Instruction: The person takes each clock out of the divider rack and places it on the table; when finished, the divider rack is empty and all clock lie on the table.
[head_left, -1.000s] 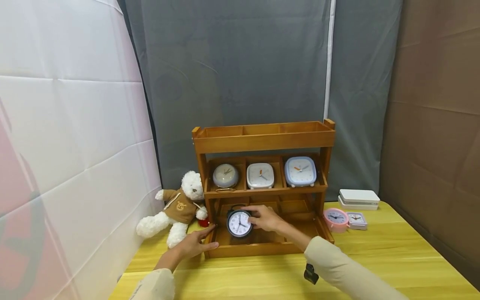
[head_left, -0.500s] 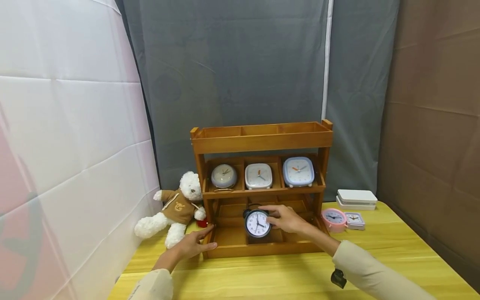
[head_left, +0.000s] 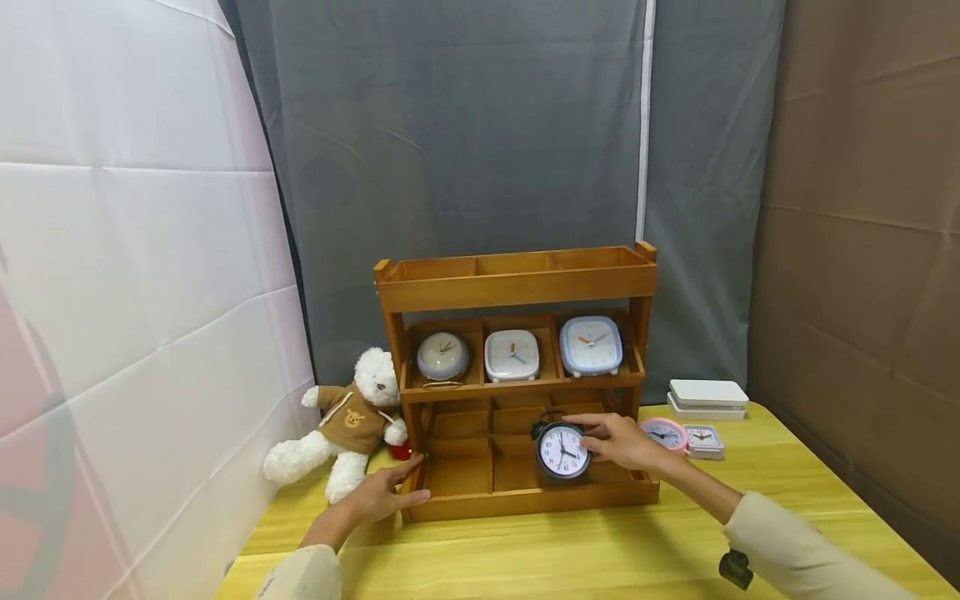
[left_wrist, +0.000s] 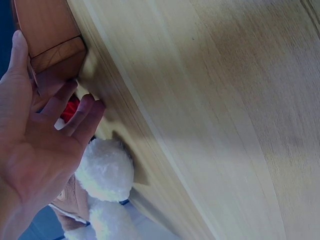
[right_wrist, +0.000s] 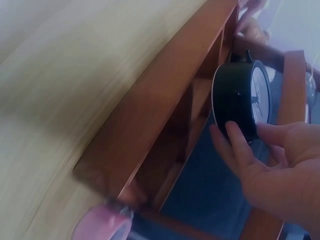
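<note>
A round black alarm clock [head_left: 562, 450] with a white dial is in front of the lower tier of the wooden rack [head_left: 525, 502]. My right hand [head_left: 618, 442] grips it by its right side, thumb at the dial's edge and fingers on the casing, as the right wrist view shows. In that view the clock [right_wrist: 235, 97] is held clear of the front board [right_wrist: 145, 110]. My left hand [head_left: 375, 497] touches the rack's lower left corner, its fingers extended; the left wrist view shows its palm and a bare wooden corner [left_wrist: 57, 55].
On the middle tier stand a round clock [head_left: 442, 357], a white clock [head_left: 512, 356] and a blue-rimmed clock [head_left: 591, 346]. A teddy bear [head_left: 352, 421] leans at left. At right lie a pink clock [head_left: 663, 433], a small square clock [head_left: 703, 440] and a white box [head_left: 707, 398].
My right hand has carried the black clock rightward, from in front of the lower left compartment toward the right one. My left hand has stayed at the rack's corner.
</note>
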